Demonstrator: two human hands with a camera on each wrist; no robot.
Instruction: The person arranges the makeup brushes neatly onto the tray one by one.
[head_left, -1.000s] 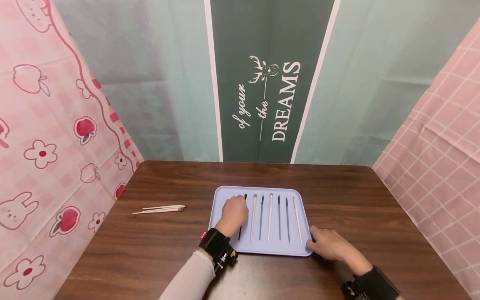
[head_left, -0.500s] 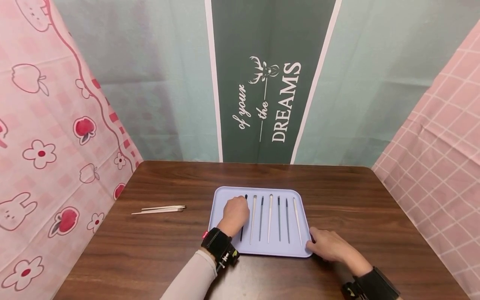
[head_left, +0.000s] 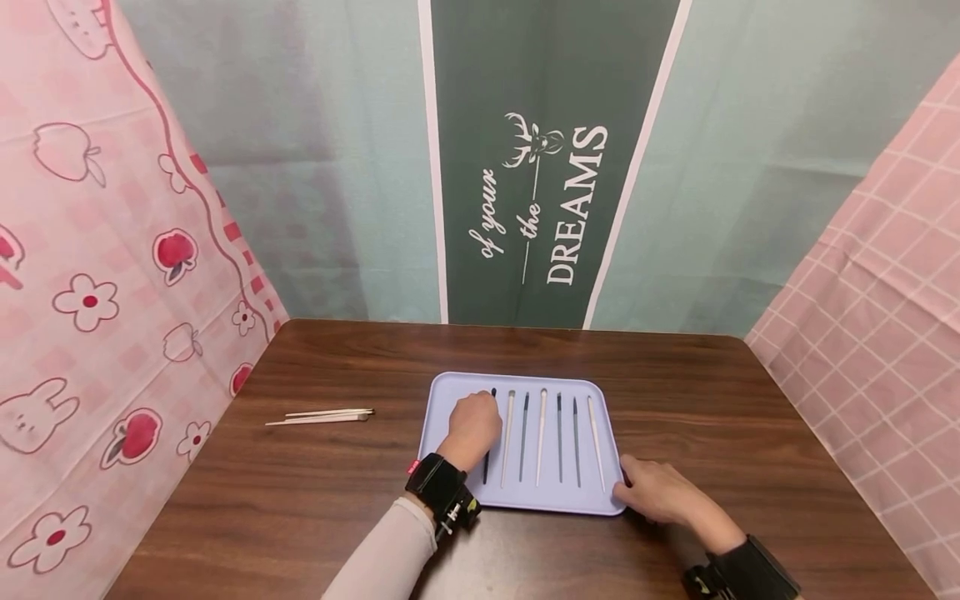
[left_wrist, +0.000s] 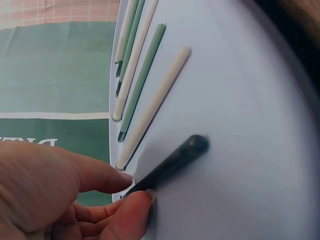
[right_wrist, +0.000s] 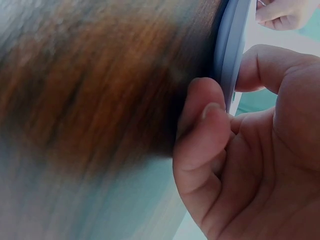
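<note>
A lavender tray (head_left: 442, 407) lies on the table with several slim makeup brushes side by side in it, white ones (head_left: 541, 437) and grey-green ones (head_left: 560, 442). At the row's left end, my left hand (head_left: 475, 427) pinches a dark makeup brush (left_wrist: 175, 161) between thumb and fingers, seen closely in the left wrist view. That brush slants low over the tray floor; whether it touches cannot be told. My right hand (head_left: 662, 490) grips the tray's near right corner, thumb above the rim and fingers curled at its outer side, as the right wrist view shows.
Left of the tray, a few pale brushes (head_left: 322, 418) lie together on the dark wooden table (head_left: 360, 483). A green curtain (head_left: 345, 167) hangs behind the table. Pink patterned cloths stand at the left (head_left: 135, 350) and right (head_left: 877, 317).
My left hand has shifted slightly to the right with the dark brush, nearer the neighbouring white brush. The right hand stays on the tray corner. The head view has moved a little.
</note>
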